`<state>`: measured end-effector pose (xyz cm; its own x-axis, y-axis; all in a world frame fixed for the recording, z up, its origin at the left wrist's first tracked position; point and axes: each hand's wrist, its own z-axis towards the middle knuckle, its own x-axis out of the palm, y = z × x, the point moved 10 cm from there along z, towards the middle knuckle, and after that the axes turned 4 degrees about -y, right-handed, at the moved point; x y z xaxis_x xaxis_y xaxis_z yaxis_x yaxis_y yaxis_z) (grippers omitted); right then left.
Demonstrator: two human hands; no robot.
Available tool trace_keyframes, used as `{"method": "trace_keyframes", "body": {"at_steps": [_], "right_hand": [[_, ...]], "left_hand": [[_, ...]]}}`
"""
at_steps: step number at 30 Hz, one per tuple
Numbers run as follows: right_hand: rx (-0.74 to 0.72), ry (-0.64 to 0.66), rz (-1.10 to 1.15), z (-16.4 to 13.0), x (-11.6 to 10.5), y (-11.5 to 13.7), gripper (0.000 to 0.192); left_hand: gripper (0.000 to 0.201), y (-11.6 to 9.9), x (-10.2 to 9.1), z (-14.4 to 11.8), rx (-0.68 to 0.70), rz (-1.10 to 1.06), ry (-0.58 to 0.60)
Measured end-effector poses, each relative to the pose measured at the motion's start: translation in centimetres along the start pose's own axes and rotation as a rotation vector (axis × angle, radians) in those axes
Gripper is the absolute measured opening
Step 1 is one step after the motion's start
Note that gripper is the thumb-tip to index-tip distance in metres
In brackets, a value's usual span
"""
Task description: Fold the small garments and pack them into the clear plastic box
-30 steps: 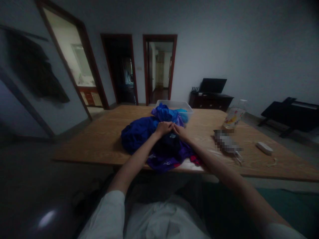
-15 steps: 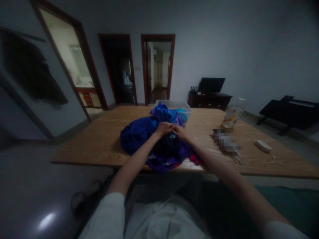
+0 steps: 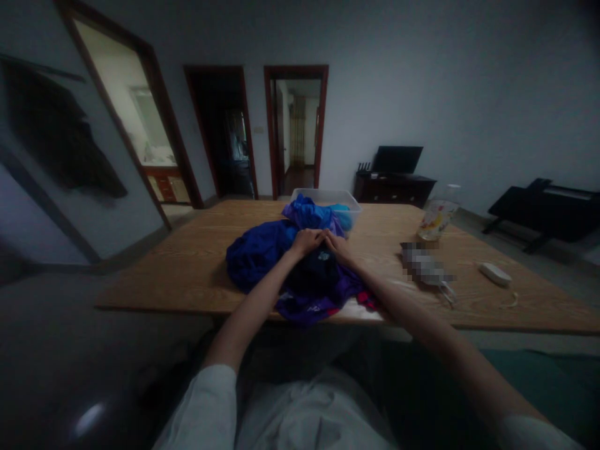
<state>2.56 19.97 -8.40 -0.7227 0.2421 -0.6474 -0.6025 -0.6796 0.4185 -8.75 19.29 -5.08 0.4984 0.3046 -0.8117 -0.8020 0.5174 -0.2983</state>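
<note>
Hardly anything has shifted since half a second ago. Across the wooden desk's (image 3: 187, 262) near edge lies heaped blue and purple fabric (image 3: 260, 253), with a clear box (image 3: 355, 216) just behind. Left hand (image 3: 308, 240) and right hand (image 3: 339, 246) meet at the fingertips over the heap; whether either grip is closed on it, I cannot tell.

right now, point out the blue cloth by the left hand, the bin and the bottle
Blue cloth (image 3: 257, 254): head view, middle of its bunched folds.
Bin (image 3: 338, 197): head view, on its far wall.
Bottle (image 3: 437, 220): head view, on its printed side.
</note>
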Motion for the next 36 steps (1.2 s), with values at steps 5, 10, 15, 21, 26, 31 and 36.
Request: {"method": "trace_keyframes", "body": {"at_steps": [5,10,15,21,26,31,36], "right_hand": [[-0.006,0.021,-0.03,-0.1,0.2,-0.4,0.042],[-0.045,0.054,-0.016,-0.3,0.2,0.4,0.034],[-0.038,0.058,-0.045,-0.2,0.3,0.3,0.033],[-0.025,0.051,-0.07,-0.2,0.4,-0.1,0.033],[-0.025,0.047,-0.092,-0.2,0.3,-0.1,0.035],[-0.052,0.066,-0.101,-0.2,0.3,0.5,0.035],[-0.061,0.06,-0.097,-0.1,0.3,0.7,0.035]], "left_hand": [[0.056,-0.5,-0.2,-0.1,0.025,0.028,0.023],[0.052,-0.5,-0.4,-0.2,-0.005,0.047,0.023],[0.056,-0.1,-0.1,0.0,-0.024,0.035,0.007],[0.055,-0.1,0.0,0.0,-0.03,0.031,0.007],[0.056,-0.1,0.0,0.0,-0.036,0.042,0.011],[0.056,0.0,0.1,-0.1,-0.051,0.069,0.032],[0.055,-0.1,0.0,-0.1,-0.055,0.083,0.04]]}}
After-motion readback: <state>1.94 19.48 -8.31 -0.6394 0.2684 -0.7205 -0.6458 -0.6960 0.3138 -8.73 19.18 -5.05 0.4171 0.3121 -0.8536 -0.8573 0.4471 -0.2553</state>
